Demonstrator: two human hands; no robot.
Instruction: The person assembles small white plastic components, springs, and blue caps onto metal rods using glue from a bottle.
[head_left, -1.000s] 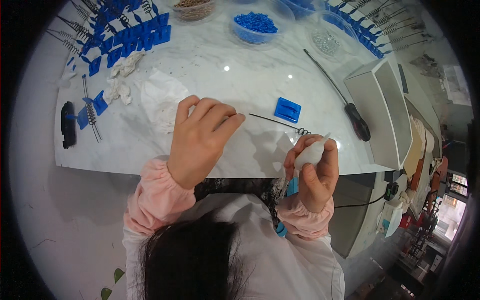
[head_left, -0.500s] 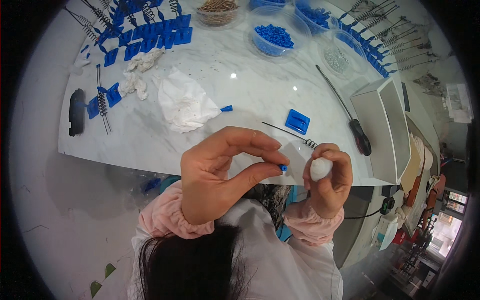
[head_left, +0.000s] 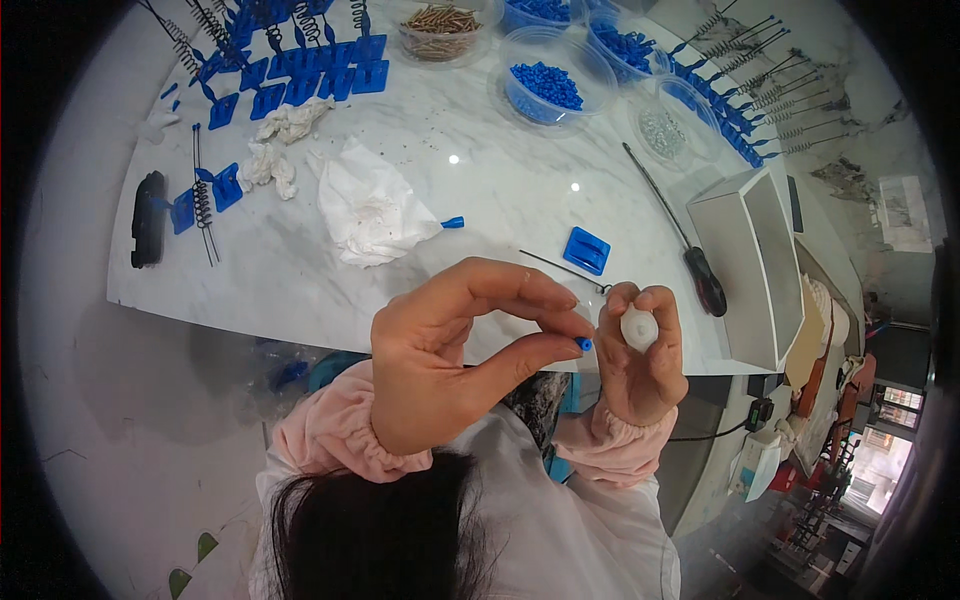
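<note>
My left hand [head_left: 445, 350] is closed in a pinch, with a small blue plastic cap [head_left: 583, 344] between thumb and fingertips, its round end turned up. Close to its right, my right hand [head_left: 645, 375] wraps its fingers around a small white bottle [head_left: 639, 328], whose tip points up. Just beyond both hands lies a thin black wire [head_left: 560, 267], its coiled end partly hidden by the right fingers. A blue square plate [head_left: 587, 251] rests past the wire. Farther left sits a crumpled white tissue [head_left: 370, 205] beside a blue plastic piece [head_left: 453, 222].
Tubs of blue beads [head_left: 545, 88], brass-coloured pins [head_left: 438, 30] and clear bits [head_left: 662, 130] stand at the back. A screwdriver [head_left: 705, 275] lies left of a white open box [head_left: 760, 280]. Blue plates with coiled wires [head_left: 335, 75] crowd the far left and far right [head_left: 720, 115].
My left hand has shifted slightly right with the blue cap, nearer the bottle. The bottle has turned in my right hand, so its tip now shows more plainly.
</note>
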